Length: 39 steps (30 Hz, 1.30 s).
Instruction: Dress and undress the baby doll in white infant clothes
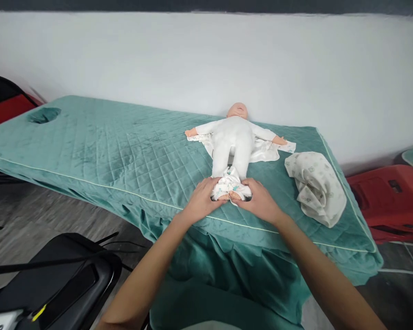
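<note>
left hand (202, 195) and right hand (260, 197), half curled, pinch printed baby trousers (231, 182) bunched round the feet (235, 195) of that doll (232, 132); uneven tugging might snag toes.

You seem to be in a care-training room. Your massage table (141, 151) has a face hole (44, 115) at ten o'clock and a baby doll (233, 133) at twelve.

A green quilted bed (131, 142) is carrying a doll (233, 133).
The doll is lying over a spread garment (265, 152); a crumpled cloth (321, 183) is resting nearby.
</note>
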Motion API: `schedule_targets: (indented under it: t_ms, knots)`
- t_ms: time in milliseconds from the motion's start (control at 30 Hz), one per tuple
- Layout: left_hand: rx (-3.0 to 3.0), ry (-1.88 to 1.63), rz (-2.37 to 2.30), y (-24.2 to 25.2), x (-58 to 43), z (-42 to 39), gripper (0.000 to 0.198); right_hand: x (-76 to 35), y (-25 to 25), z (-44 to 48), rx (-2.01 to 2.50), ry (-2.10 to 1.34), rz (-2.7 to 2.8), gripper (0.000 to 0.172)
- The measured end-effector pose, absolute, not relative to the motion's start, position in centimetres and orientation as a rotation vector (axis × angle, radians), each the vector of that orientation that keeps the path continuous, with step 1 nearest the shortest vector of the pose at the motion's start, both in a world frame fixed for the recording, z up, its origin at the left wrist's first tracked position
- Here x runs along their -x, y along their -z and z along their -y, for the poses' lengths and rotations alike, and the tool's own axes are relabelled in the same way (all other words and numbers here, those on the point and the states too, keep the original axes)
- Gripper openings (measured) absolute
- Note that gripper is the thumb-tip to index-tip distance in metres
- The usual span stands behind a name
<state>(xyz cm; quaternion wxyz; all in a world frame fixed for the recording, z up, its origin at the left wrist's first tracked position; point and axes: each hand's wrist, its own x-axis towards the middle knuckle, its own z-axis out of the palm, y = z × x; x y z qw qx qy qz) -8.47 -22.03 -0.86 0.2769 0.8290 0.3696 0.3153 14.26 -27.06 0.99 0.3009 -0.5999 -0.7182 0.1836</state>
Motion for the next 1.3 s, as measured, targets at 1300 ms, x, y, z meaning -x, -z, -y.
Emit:
schedule_targets:
  t_ms: [1300]
  knots:
    - [-2.668, -1.534, -1.052, -16.8, 17.0, 13.3, 0.021, -6.7, -16.9, 16.0, 1.106, -0.460, 2.246, 0.038]
